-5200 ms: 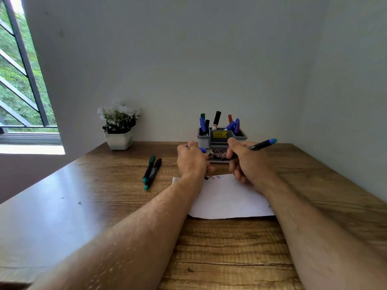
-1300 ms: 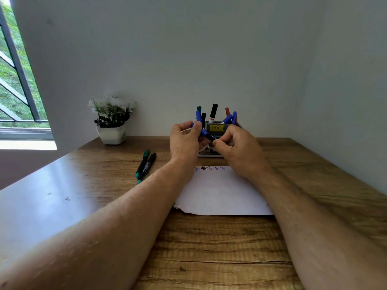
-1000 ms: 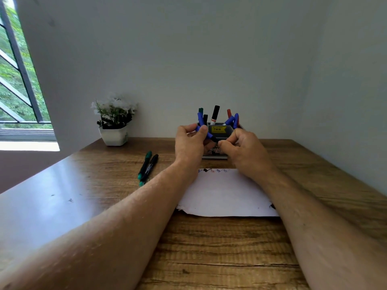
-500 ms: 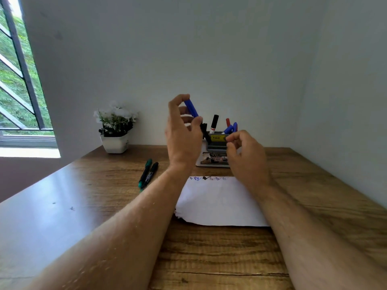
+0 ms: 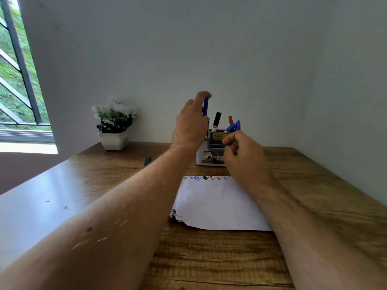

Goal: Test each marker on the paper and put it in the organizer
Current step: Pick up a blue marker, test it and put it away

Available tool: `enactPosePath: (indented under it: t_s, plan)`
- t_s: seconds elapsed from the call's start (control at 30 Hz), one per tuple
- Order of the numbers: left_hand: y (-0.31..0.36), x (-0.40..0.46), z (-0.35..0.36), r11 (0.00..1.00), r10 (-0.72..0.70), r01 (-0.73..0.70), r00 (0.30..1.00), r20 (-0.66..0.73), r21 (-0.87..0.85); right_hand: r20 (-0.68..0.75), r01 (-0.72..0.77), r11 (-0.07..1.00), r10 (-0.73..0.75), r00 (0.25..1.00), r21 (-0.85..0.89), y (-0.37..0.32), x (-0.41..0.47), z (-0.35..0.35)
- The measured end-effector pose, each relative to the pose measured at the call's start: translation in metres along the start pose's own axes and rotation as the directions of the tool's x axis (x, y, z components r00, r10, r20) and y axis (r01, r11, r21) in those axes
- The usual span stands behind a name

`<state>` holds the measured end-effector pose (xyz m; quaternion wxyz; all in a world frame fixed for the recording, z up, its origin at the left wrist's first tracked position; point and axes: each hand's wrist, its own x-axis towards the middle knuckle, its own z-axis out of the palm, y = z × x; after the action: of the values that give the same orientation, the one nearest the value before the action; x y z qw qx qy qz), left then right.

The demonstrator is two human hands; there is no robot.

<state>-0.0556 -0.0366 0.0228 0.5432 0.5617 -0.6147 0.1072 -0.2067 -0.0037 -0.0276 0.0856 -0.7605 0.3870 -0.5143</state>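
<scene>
While the left hand (image 5: 191, 124) grips a blue marker (image 5: 205, 106) upright above the organizer (image 5: 211, 151), the right hand (image 5: 244, 158) hovers beside it, fingers loosely curled, empty.

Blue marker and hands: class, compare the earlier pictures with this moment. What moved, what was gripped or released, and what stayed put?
The left hand has lifted the blue marker up over the organizer, holding it upright. The right hand has let go of it and hangs loosely curled, empty. The paper, plant pot and the markers standing in the organizer stayed put.
</scene>
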Motion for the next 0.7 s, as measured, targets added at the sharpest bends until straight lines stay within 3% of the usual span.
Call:
enactPosePath:
  t_s: [0.13, 0.33, 0.7]
  plan:
    - [-0.01, 0.002, 0.008, 0.989, -0.058, 0.041, 0.992, 0.113, 0.144, 0.006, 0.008, 1.0, -0.008, 1.0, -0.006, 0.0, 0.002, 0.001]
    - [-0.01, 0.009, 0.004, 0.961, -0.123, 0.075, 0.978, 0.168, 0.265, 0.03, 0.006, 1.0, -0.006, 1.0, -0.015, 0.0, 0.002, 0.002]
    - [0.024, -0.004, -0.016, 0.944, -0.262, 0.23, 0.959, 0.112, 0.237, 0.039, -0.006, 1.0, 0.006, 0.999, 0.006, -0.002, 0.004, 0.001]
